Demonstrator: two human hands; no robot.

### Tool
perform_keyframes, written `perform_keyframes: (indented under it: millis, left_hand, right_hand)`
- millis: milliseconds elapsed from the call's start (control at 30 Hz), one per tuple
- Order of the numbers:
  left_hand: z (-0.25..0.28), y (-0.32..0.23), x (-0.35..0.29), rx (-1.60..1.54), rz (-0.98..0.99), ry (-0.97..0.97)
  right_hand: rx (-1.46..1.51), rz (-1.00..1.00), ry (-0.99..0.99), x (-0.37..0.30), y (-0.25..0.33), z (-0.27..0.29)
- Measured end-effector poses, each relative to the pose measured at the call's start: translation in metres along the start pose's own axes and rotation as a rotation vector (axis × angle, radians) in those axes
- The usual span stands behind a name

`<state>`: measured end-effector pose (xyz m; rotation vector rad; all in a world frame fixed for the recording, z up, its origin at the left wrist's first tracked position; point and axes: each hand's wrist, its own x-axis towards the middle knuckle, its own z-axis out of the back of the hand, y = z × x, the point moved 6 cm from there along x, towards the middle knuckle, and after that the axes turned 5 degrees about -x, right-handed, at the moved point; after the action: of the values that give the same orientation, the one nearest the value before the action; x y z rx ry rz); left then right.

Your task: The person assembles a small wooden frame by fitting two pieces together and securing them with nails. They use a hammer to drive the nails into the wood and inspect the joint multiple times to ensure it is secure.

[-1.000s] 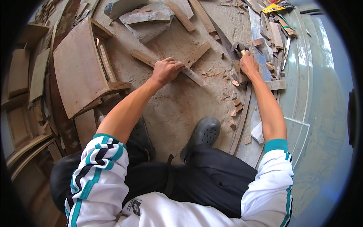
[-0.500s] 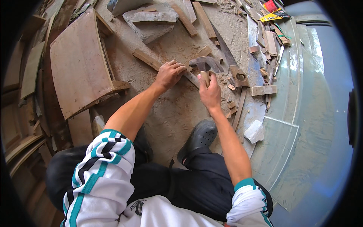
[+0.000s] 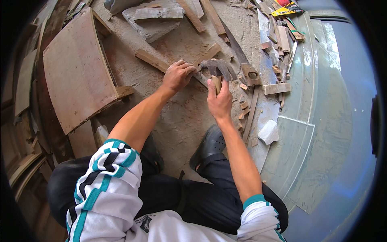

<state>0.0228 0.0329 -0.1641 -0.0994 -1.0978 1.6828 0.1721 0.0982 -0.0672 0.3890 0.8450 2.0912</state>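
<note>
My left hand (image 3: pixel 178 76) is closed round a long narrow wooden strip (image 3: pixel 152 60) that lies aslant over the dusty floor. In my right hand (image 3: pixel 220 101) is a claw hammer (image 3: pixel 218 69), gripped by its wooden handle close to the head. The dark metal head hangs just beyond the strip's right end; whether it touches the wood I cannot tell. Behind the strip lies a short wood offcut (image 3: pixel 209 53). A handsaw (image 3: pixel 250 75) with a wooden handle rests right of the hammer.
A wooden box-like panel (image 3: pixel 78 72) stands at the left. Grey stone slabs (image 3: pixel 151 24) lie at the far side. Wood scraps (image 3: pixel 283 38) and a white block (image 3: pixel 268 132) line the right, beside glass sheets (image 3: pixel 296 149). My dark clog (image 3: pixel 209 143) is near the hands.
The whole view has shifted slightly. Against the floor, the hammer has come a little toward me and the saw handle. My left hand keeps its hold on the strip.
</note>
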Motion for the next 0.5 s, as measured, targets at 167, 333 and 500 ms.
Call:
perform_keyframes:
  millis: [167, 333, 500]
  left_hand:
    - [-0.001, -0.002, 0.0, -0.003, -0.005, -0.012]
    - [0.0, 0.0, -0.001, -0.004, -0.004, -0.015]
    - [0.0, -0.002, 0.002, -0.015, 0.003, -0.019]
  right_hand:
    - [-0.067, -0.103, 0.1, -0.001, -0.012, -0.012]
    - [-0.073, -0.015, 0.039, 0.005, 0.001, -0.01]
    - [-0.054, -0.005, -0.009, -0.004, -0.005, -0.016]
